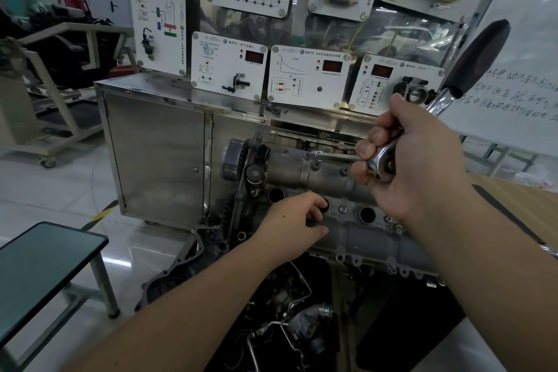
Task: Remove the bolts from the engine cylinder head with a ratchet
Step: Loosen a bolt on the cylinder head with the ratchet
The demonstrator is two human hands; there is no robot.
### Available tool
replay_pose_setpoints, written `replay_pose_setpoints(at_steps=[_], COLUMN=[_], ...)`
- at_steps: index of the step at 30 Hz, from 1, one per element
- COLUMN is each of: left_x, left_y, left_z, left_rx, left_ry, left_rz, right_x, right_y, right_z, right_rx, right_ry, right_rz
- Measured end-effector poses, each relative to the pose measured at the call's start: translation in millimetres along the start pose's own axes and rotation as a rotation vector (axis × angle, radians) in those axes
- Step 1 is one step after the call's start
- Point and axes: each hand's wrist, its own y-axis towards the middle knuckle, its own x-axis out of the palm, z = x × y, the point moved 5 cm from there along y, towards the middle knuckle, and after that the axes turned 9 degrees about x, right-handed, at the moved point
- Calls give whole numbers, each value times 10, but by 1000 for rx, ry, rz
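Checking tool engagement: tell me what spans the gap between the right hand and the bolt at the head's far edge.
In the head view, the ratchet's extension bar runs from the ratchet gripped by the right hand to the bolt on the cylinder head.

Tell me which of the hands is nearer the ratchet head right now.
Right. The right hand grips the ratchet at its head, fingers curled round it. The left hand rests lower down on the cylinder head, apart from the ratchet.
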Motion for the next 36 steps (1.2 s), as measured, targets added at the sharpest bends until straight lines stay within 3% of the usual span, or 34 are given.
replay_pose_setpoints(at_steps=[15,20,25,36], left_x=[21,-66,-8,2], left_y=[13,126,133,136], left_z=[-61,7,181,232], left_rx=[-32,-134,-43,-10], left_ry=[-33,-326,-530,-448], left_rz=[-5,196,306,208], right_x=[-13,-21,4,-6], right_y=[14,12,-2,3], right_z=[-7,-12,-12,12], right_rx=[12,21,38,27], right_ry=[7,18,21,6], right_rz=[4,17,-7,10])
